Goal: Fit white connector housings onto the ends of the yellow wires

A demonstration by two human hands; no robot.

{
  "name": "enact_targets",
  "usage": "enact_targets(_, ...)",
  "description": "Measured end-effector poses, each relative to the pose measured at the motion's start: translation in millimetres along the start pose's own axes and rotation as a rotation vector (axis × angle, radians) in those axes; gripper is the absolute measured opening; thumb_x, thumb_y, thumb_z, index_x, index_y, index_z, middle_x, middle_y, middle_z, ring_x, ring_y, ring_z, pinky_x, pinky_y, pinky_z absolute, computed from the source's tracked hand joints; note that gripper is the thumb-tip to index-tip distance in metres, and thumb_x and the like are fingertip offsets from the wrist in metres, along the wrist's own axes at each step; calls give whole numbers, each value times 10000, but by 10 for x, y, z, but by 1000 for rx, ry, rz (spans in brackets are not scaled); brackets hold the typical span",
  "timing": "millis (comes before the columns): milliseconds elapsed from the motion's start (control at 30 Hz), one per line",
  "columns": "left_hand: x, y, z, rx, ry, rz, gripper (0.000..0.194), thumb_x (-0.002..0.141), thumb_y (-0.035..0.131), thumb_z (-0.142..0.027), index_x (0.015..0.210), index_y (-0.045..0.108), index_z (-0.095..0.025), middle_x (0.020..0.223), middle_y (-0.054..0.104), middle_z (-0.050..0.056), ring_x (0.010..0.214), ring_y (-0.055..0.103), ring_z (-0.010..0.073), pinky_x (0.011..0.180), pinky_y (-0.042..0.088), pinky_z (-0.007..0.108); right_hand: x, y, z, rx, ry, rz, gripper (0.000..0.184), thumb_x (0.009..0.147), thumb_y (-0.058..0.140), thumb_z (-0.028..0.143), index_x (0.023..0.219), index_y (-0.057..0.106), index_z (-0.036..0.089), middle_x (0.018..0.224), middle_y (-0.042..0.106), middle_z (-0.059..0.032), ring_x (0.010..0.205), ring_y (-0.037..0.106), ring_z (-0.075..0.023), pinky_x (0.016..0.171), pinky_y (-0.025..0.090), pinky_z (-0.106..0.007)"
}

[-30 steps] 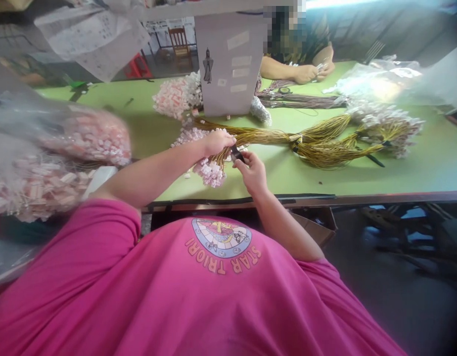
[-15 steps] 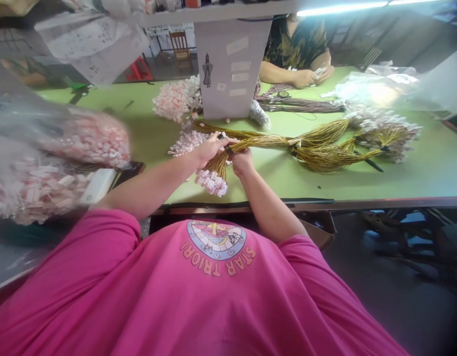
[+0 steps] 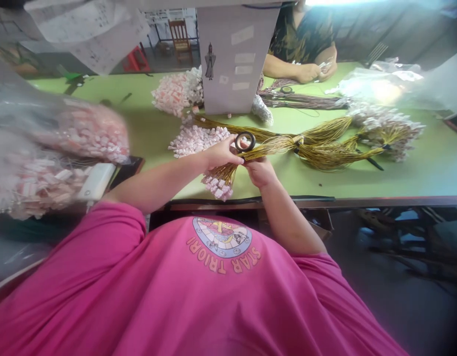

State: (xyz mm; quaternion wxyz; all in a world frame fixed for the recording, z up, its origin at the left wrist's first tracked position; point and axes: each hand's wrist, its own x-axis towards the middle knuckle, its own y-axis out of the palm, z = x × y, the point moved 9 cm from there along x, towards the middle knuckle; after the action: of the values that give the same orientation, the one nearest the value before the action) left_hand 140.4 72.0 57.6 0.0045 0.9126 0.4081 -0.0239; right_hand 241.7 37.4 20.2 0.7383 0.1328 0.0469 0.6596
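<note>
A bundle of yellow-brown wires [image 3: 267, 148] runs across the green table, its near end spreading into pale pink connectors [image 3: 219, 188]. My left hand [image 3: 223, 153] is closed at a roll of black tape [image 3: 253, 141], which faces me above the bundle. Its thumb lies against the wires just behind the connectors. From the right and underneath, my right hand [image 3: 261, 173] grips the same bundle; its fingertips are partly hidden by the wires. A heap of loose pink connectors [image 3: 193, 141] lies beyond my left hand.
Tied wire bundles [image 3: 325, 153] with white connectors [image 3: 388, 126] lie to the right. Bags of pink connectors [image 3: 98, 131] sit at left near a white device [image 3: 97, 183]. A grey post [image 3: 228, 94] stands behind; a co-worker's hands [image 3: 317, 71] work across the table.
The tape roll has turned from edge-on to face me and shifted right. Both hands and the bundle's near end have moved slightly right. The camera view has shifted a little.
</note>
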Motion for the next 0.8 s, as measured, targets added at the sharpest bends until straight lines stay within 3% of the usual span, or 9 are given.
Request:
enact_targets(100,-52,-49,-74,188,37,-34,749,568,697,-42,1260,431,-153,1057,642,97,965,615,209,823,479,300,-202,-181,89,-310,135,16,159,662,686,205,819,694,180,818,729,-65,547,565,-133,514,452,-291)
enact_targets(167,-88,-76,-117,324,64,-29,798,571,680,-50,1315,415,-168,1082,635,94,947,613,210,796,479,294,-282,-262,312,-348,71,-10,125,733,662,291,793,683,183,802,725,-69,434,476,-90,432,399,-275)
enact_targets(267,-145,-69,-199,468,119,-3,831,583,635,-47,1368,401,-183,1064,642,81,896,615,202,770,475,289,-234,-258,664,-250,-115,-106,357,694,699,235,1035,598,261,1067,689,-30,504,512,-68,454,414,-236)
enact_targets(367,-195,-10,-254,573,140,39,841,620,588,-55,1420,363,-183,896,658,50,763,610,181,708,463,283,-5,-57,644,-254,-47,-35,479,640,722,182,1086,563,251,1112,646,-36,555,528,-70,460,401,-222)
enact_targets(467,-230,44,-267,650,151,71,821,645,564,-63,1431,369,-201,780,646,17,672,584,160,683,446,277,180,90,601,-302,-31,69,559,593,731,127,1118,565,223,1007,653,-25,614,553,-100,509,433,-241)
enact_targets(567,-234,10,-238,658,135,28,810,651,584,-80,1426,377,-196,785,654,23,705,591,170,728,442,287,248,128,663,-373,-74,123,483,534,757,88,991,626,173,806,640,0,678,566,-135,578,459,-268)
enact_targets(667,-200,-89,-137,620,34,-36,883,628,649,-97,1447,323,-138,742,645,30,699,600,189,753,442,312,231,163,799,-467,-88,123,405,478,795,69,853,660,143,660,587,14,665,556,-149,586,447,-284)
enact_targets(800,-101,-161,-65,453,-50,-19,965,630,686,-121,1473,221,-65,766,662,53,743,632,213,757,459,319,45,254,891,-385,-24,54,285,560,772,102,790,617,166,543,562,21,513,516,-116,492,394,-265)
